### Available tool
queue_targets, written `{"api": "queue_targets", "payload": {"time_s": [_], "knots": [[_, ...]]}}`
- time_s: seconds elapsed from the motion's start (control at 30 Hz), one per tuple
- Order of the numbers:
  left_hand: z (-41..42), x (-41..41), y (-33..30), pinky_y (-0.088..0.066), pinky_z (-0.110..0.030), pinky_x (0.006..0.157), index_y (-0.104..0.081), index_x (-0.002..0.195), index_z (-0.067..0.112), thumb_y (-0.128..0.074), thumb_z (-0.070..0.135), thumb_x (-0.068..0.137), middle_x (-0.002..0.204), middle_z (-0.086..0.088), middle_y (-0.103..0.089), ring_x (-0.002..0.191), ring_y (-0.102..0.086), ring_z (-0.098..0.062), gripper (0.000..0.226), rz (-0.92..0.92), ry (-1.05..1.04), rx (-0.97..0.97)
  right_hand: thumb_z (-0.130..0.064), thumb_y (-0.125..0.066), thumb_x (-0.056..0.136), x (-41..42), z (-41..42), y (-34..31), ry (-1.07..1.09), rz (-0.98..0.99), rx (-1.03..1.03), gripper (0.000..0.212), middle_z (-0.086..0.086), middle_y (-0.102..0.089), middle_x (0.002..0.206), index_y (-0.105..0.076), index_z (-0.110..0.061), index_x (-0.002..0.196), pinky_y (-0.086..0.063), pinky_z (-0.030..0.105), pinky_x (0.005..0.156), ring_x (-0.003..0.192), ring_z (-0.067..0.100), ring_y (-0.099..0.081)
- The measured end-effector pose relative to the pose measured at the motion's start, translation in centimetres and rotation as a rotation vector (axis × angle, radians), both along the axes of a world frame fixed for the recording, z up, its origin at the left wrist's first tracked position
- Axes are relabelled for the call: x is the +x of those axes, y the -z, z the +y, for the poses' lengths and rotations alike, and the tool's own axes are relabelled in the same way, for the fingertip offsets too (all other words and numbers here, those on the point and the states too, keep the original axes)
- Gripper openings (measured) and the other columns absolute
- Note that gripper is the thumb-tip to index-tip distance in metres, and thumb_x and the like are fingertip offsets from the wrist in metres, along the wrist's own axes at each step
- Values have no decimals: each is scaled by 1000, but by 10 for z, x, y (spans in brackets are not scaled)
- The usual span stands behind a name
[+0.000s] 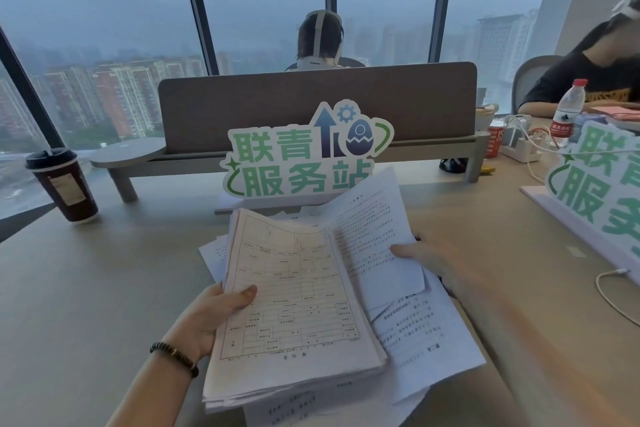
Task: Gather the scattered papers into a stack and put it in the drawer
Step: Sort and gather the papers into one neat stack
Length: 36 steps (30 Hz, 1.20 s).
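Above desk: left hand grips paper stack; right hand pinches loose sheet beside it.

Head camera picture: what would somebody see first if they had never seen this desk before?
Most likely the big pile of papers in the middle, which the left hand grips by its edge while the right hand holds a loose sheet beside it. Right behind stands a green and white sign with big characters. At the far left of the desk stands a dark red coffee cup with a black lid.
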<state>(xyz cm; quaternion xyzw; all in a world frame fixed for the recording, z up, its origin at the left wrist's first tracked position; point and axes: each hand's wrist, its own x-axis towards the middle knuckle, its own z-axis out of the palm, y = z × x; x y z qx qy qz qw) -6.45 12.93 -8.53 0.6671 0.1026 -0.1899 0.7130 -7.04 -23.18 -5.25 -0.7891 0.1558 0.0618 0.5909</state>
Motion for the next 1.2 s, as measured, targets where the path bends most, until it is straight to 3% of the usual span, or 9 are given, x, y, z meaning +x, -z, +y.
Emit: {"api": "queue_targets", "payload": {"time_s": [0.1,0.2,0.33,0.43,0.6,0.77,1.0,1.13,1.2], "knots": [[-5,0,2,-55,-60,88,-64,118,1,-63,2,93,108,-25,-73,100,-70,-45,25,-34,-7,65,-32,-83,70,1,3,-29,-36,-65,-44,34,0,-78,99,-75,-22,102,-58,48,91,90,23,-76],[-12,1,2,-61,-52,75,-63,120,0,-63,4,94,105,-23,-74,94,-72,-42,26,-57,3,117,-22,-77,82,-7,16,-63,-58,-144,-127,14,1,-79,93,-75,-19,95,-59,46,88,86,23,-76],[-15,1,2,-61,-46,67,-63,118,1,-64,3,94,102,-22,-75,90,-72,-40,24,-50,-13,141,-24,-76,81,-6,27,-88,-41,-197,-453,22,5,-77,93,-76,-13,100,-60,43,85,86,24,-73],[-16,0,0,-61,-43,62,-63,117,2,-64,4,94,100,-21,-75,87,-73,-39,23,-51,-16,162,-27,-71,77,-3,28,-96,11,-171,-729,28,11,-74,92,-73,-9,98,-58,37,72,85,28,-69],[-17,-1,0,-60,-52,78,-64,117,3,-66,5,93,103,-20,-75,92,-72,-40,24,-64,-19,214,-26,-59,85,-8,33,-104,-11,-123,-990,20,5,-59,91,-61,-12,100,-51,33,65,83,24,-58],[-18,-3,-1,-60,-50,80,-66,111,5,-68,8,92,99,-16,-76,89,-74,-36,19,-104,-31,259,-20,-63,85,-14,37,-138,-10,-137,-889,15,10,-66,96,-68,-9,94,-43,25,55,86,26,-63],[-21,-5,-1,-59,-33,65,-67,108,4,-69,8,91,95,-13,-77,84,-75,-29,18,-144,-37,277,-20,-74,84,-30,46,-192,-12,-283,-704,27,11,-71,108,-74,-5,107,-49,29,68,93,28,-67],[-23,-6,-3,-59,-34,68,-68,106,5,-69,8,91,93,-12,-77,84,-74,-29,15,-158,-37,293,-18,-75,82,-36,51,-213,53,-414,-551,31,19,-73,105,-72,5,102,-58,45,83,95,37,-70],[-23,-6,-4,-60,-42,76,-68,106,4,-68,8,91,93,-14,-77,85,-73,-32,15,-155,-42,284,-18,-75,81,-39,51,-218,65,-451,-452,29,18,-74,101,-73,4,101,-58,45,84,90,33,-72]]}}
